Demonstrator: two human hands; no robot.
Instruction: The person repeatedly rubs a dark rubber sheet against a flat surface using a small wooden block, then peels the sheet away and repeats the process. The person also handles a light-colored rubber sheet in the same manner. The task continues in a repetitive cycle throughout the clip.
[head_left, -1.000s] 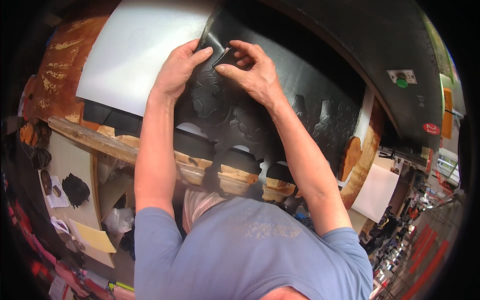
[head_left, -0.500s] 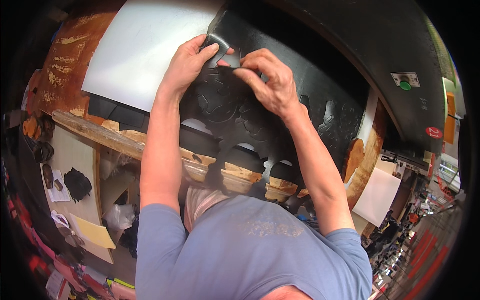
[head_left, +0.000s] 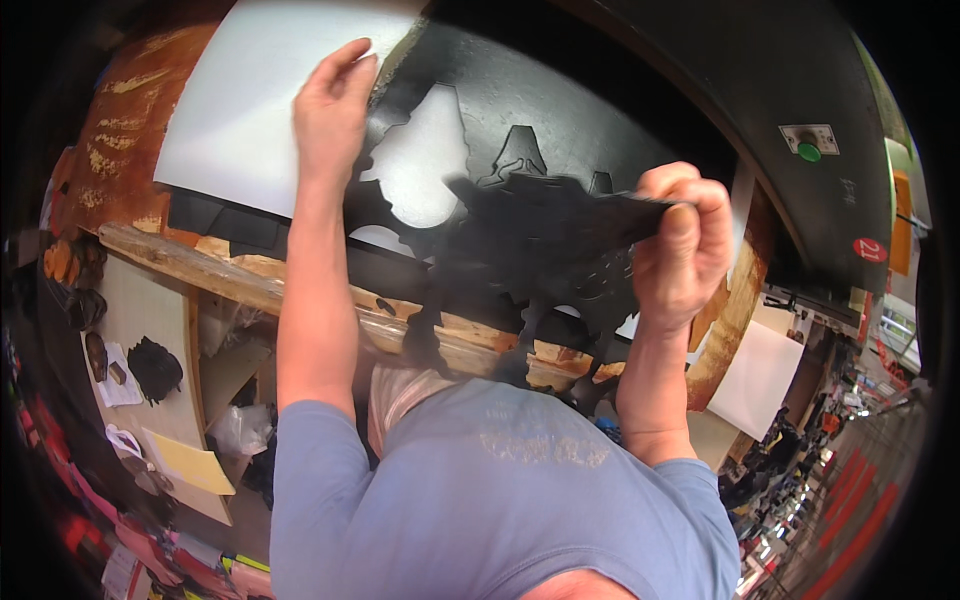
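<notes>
My right hand (head_left: 685,250) is closed on the edge of a black sheet, thin and leather-like (head_left: 560,225), and holds that edge raised. The sheet is blurred and folds toward my body, its ragged cut strips hanging over the table's front edge. A shaped hole lies to the left of the fold, with white board (head_left: 425,165) showing through. Beyond the fold, a cut outline of a black piece (head_left: 520,150) shows on the flat sheet. My left hand (head_left: 335,105) is over the large white board (head_left: 240,130), fingers loosely bent and apart, with nothing visible in them.
A dark machine beam with a green button (head_left: 809,151) stands at the right. The worn wooden table edge (head_left: 200,265) runs along the front. Below left, a shelf holds a black bundle (head_left: 155,370) and yellow sheets (head_left: 190,462). A white sheet (head_left: 758,380) is at the lower right.
My right hand has swung right and toward me, lifting and folding back the black sheet. My left hand has moved left; the dark piece it held no longer shows in it.
</notes>
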